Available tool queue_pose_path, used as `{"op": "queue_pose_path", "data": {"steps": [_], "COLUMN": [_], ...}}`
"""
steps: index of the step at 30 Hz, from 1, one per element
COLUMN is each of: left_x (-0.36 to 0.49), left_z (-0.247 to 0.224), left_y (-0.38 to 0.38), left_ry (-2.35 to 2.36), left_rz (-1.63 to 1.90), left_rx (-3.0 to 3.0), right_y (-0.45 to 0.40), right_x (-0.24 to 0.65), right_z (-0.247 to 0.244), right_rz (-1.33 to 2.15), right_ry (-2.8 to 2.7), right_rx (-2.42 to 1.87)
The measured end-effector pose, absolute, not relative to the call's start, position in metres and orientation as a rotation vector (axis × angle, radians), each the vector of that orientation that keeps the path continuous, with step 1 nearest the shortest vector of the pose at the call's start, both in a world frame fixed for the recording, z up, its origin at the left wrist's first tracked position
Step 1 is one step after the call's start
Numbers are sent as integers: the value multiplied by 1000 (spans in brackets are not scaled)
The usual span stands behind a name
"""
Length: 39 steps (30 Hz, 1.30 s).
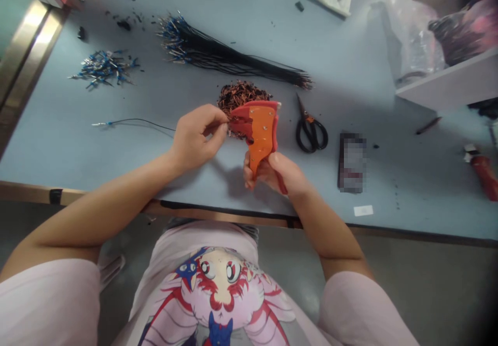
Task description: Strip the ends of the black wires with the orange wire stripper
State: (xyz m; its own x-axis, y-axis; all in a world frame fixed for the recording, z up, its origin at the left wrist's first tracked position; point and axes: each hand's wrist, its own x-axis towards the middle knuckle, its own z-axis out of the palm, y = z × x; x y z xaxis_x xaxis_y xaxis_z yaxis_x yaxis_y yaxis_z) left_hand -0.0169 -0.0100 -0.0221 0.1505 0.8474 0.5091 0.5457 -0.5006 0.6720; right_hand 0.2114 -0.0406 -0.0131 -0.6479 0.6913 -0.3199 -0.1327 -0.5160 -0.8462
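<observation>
My right hand [282,175] grips the handles of an orange and red wire stripper [262,133], its jaws turned to the left. My left hand [200,133] pinches a thin black wire [148,123] close to those jaws. From that hand the wire trails left across the table to a blue and silver connector [103,124]. Whether the wire's other end sits inside the jaws is hidden by my fingers and the tool. Behind the stripper lies a pile of copper-coloured and black wire scraps [237,94].
A bundle of black wires [233,58] with blue connectors lies farther back. Loose connectors [103,69] are heaped at the left. To the right are black-handled scissors [311,130], a phone [352,162] and a white label [363,210]. A bin [447,76] holds plastic bags.
</observation>
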Motion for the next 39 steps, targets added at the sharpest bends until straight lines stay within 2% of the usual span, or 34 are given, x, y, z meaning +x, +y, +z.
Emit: {"op": "queue_pose_path", "data": {"steps": [3,8,14,17,21,27,39], "left_x": [-18,-22,-23,-20,-14,-7,-7], "left_z": [-21,-19,-17,-22,-27,-28,-23], "left_y": [-8,-6,-4,-4,-13,-27,-28], "left_ry": [1372,1314,1418,1296,1298,1061,910], "left_rz": [1352,1583,1545,1549,1322,1070,1081], "left_rx": [2100,2071,2140,2269,2513,2787,2824], "right_y": [-38,-35,-46,-50,-49,-46,-42], "right_x": [224,238,217,210,212,212,203], "right_z": [-7,8,0,-5,-7,-17,-30], "right_rz": [1944,1266,483,459,602,449,213], "right_ry": [-1284,-1800,-2525,-2648,-2545,-2280,-2561], "right_rx": [-988,-1310,-1354,-1334,-1197,-1191,-1168]}}
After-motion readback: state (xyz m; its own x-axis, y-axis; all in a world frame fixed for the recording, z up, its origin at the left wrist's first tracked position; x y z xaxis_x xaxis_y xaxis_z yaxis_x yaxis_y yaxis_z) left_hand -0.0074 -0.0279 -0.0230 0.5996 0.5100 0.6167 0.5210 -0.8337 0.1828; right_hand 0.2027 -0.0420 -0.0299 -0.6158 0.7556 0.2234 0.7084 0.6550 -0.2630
